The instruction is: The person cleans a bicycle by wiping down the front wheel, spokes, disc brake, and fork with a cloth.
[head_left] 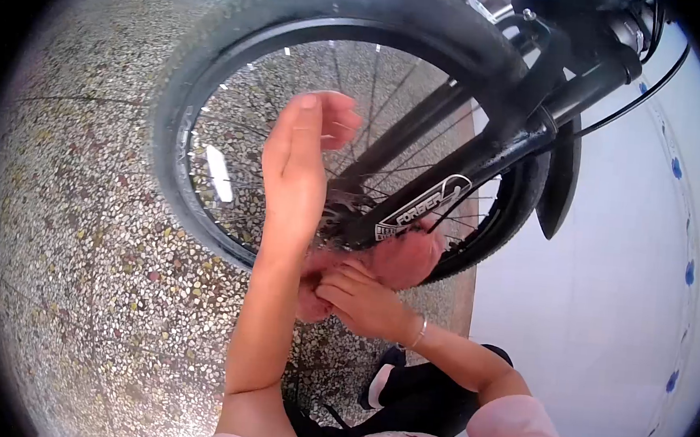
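Note:
The front wheel of a bicycle fills the upper middle, with its black fork running down to the hub. My left hand is raised before the spokes, left of the hub, its fingers loosely curved and nothing visible in them. Just below the hub, my right hand has its fingers closed on a pink cloth. The cloth is bunched around the lower fork end, which partly hides the hub. A bracelet circles my right wrist.
Speckled stone floor spreads under and left of the wheel. A white wall with blue motifs stands at the right. Black cables curve from the bicycle's upper part. A dark shoe shows near the bottom.

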Demonstrator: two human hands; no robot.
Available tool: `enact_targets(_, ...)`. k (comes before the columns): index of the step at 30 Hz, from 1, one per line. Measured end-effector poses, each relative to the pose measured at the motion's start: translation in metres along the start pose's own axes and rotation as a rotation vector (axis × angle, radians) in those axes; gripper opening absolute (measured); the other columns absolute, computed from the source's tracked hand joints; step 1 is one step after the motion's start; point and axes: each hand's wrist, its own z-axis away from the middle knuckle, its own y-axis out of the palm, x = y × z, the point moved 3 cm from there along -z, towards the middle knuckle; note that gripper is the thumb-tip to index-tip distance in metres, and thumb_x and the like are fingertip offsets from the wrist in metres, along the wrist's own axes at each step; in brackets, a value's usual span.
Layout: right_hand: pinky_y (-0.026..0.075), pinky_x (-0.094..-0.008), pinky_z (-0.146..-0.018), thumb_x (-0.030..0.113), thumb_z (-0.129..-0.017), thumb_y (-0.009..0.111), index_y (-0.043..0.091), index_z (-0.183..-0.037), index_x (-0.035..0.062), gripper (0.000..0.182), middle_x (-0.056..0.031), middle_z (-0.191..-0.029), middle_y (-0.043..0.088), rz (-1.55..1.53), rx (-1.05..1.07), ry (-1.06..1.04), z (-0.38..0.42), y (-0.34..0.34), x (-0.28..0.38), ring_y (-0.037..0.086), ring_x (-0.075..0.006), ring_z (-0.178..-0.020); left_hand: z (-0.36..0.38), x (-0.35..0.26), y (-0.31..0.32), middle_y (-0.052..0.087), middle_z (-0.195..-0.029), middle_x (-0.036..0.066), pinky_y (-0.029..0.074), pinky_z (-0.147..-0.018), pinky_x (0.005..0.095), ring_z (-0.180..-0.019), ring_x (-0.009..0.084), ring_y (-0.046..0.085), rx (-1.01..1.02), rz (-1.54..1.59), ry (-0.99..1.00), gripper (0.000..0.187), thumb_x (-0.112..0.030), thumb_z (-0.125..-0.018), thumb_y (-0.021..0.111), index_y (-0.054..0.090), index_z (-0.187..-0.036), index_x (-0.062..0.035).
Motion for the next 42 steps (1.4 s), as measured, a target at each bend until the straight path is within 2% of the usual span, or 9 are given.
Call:
enact_targets(4,0.048,-0.0412,-0.086,0.002,-0.083,0.056,0.056,-0.115,0.003,0.032,-0.0164,-0.101,0.063,-0.505,0.068,0.341,0.021,-0.01,0.011,0.061,-0.0354,-0.095,0.008,-0.013,-0.011,0.065,-0.085,0.006,0.048,-0.078,0.0291,-0.077,0.0134,0.059,-0.022,0.003,0.059,0.033,-0.027,-0.101,0.044,0.063,-0.101,-0.001)
enact_targets(10,0.051,-0.0408,-0.075,0.005,-0.09,0.048,0.053,-0.118,0.0047,0.028,-0.0203,-0.096,0.062,-0.485,-0.229,0.582,0.039,-0.056,-0.008,0.062,-0.0399,-0.085,0.014,-0.006,0.005,0.063,-0.081,0.003,0.046,-0.071,0.0237,-0.075,0.0085,0.056,0.103,-0.018,0.06,0.02,-0.017,-0.101,0.05,0.061,-0.097,-0.0021)
enact_targets(17,0.042,-0.0319,-0.1,0.01,-0.097,0.044,0.046,-0.133,-0.0005,0.038,-0.0075,-0.125,0.058,-1.228,-0.597,0.804,0.056,-0.102,-0.021,0.055,-0.0191,-0.115,0.031,-0.001,0.039,0.063,-0.085,0.003,0.048,-0.071,0.0258,-0.077,0.0099,0.059,0.311,-0.219,0.106,0.012,-0.014,-0.094,0.06,0.061,-0.099,-0.0027)
enact_targets(23,0.039,-0.0383,-0.106,0.018,-0.098,0.047,0.038,-0.142,0.0,0.049,-0.0121,-0.137,0.05,-1.418,-0.714,0.734,0.058,-0.124,-0.01,0.049,-0.0225,-0.127,0.028,-0.016,0.043,0.064,-0.092,0.0,0.048,-0.078,0.0268,-0.087,0.0092,0.06,0.432,-0.104,0.089,0.013,-0.013,-0.091,0.065,0.062,-0.101,-0.0048)
enact_targets(25,0.039,-0.0391,-0.107,0.019,-0.097,0.047,0.037,-0.142,0.0,0.05,-0.0119,-0.139,0.049,-1.43,-0.725,0.688,0.056,-0.128,-0.008,0.048,-0.023,-0.128,0.031,-0.024,0.051,0.064,-0.077,0.007,0.05,-0.066,0.0276,-0.067,0.0184,0.063,0.435,-0.059,0.235,0.024,-0.024,-0.084,0.073,0.063,-0.094,-0.0046)
enact_targets(28,0.037,-0.0388,-0.108,0.01,-0.097,0.046,0.039,-0.14,0.0012,0.045,-0.0107,-0.137,0.05,-1.571,-0.807,0.648,0.061,-0.132,-0.01,0.046,-0.0226,-0.129,0.041,-0.031,0.06,0.063,-0.077,0.005,0.05,-0.066,0.0284,-0.07,0.0189,0.063,0.597,-0.222,0.387,0.029,-0.028,-0.081,0.073,0.064,-0.095,-0.0049)
enact_targets(34,0.034,-0.0415,-0.11,0.013,-0.096,0.044,0.039,-0.141,0.0031,0.046,-0.0115,-0.14,0.048,-1.863,-0.825,0.57,0.069,-0.133,-0.017,0.045,-0.0248,-0.131,0.057,-0.044,0.069,0.062,-0.092,0.01,0.05,-0.075,0.0363,-0.086,0.0282,0.063,0.836,-0.459,0.212,0.053,-0.039,-0.073,0.078,0.061,-0.111,-0.0083)
enact_targets(38,0.029,-0.0421,-0.113,0.02,-0.1,0.041,0.041,-0.139,0.0014,0.043,-0.0111,-0.144,0.045,-2.004,-0.742,0.319,0.078,-0.137,-0.02,0.042,-0.0248,-0.133,0.062,-0.04,0.065,0.062,-0.108,0.019,0.05,-0.081,0.0435,-0.096,0.0381,0.062,0.834,-0.518,0.448,0.072,-0.043,-0.07,0.078,0.053,-0.123,-0.0012)
enact_targets(42,0.018,-0.0422,-0.119,0.019,-0.101,0.041,0.032,-0.146,0.0005,0.049,-0.0127,-0.152,0.035,-1.979,-0.624,0.022,0.098,-0.14,-0.043,0.031,-0.0235,-0.141,0.068,-0.034,0.067,0.061,-0.108,0.024,0.049,-0.081,0.0477,-0.098,0.0432,0.06,0.99,-0.536,0.31,0.075,-0.037,-0.072,0.073,0.044,-0.128,0.0021)
